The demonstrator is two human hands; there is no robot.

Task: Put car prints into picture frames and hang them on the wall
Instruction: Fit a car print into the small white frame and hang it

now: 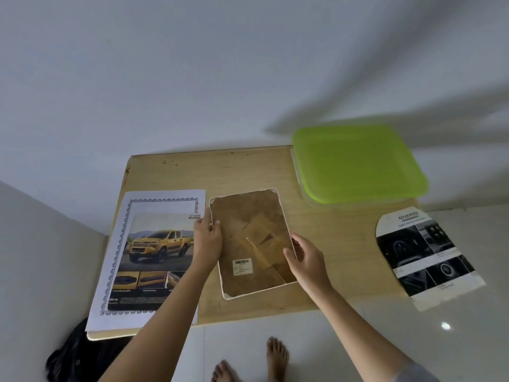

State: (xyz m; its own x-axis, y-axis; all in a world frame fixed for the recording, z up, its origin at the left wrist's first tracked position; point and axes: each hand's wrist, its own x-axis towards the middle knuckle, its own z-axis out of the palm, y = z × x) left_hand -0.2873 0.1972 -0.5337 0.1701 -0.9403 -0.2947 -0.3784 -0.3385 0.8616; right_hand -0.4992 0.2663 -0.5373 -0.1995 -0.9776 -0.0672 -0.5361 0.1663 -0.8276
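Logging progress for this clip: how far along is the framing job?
Early. Nothing done: the visible wall is bare, the yellow truck print lies loose on the wooden board. In hand: left hand and right hand grip the picture frame, back up, by its edges. Left: loading prints, including the dark print on the floor, and hanging.

This looks like a room in someone's home, not a workplace. Plain white walls (192, 78) meet in a corner over a glossy tiled floor (413, 340). A low wooden table (316, 172) sits close to the ground, and the person stands at it on bare feet (276, 357). A household plastic box with a green lid (358, 164) rests on the table's far corner, a cut brochure page (427, 257) lies on the tiles, and a dark bag (74, 357) is slumped by the wall.
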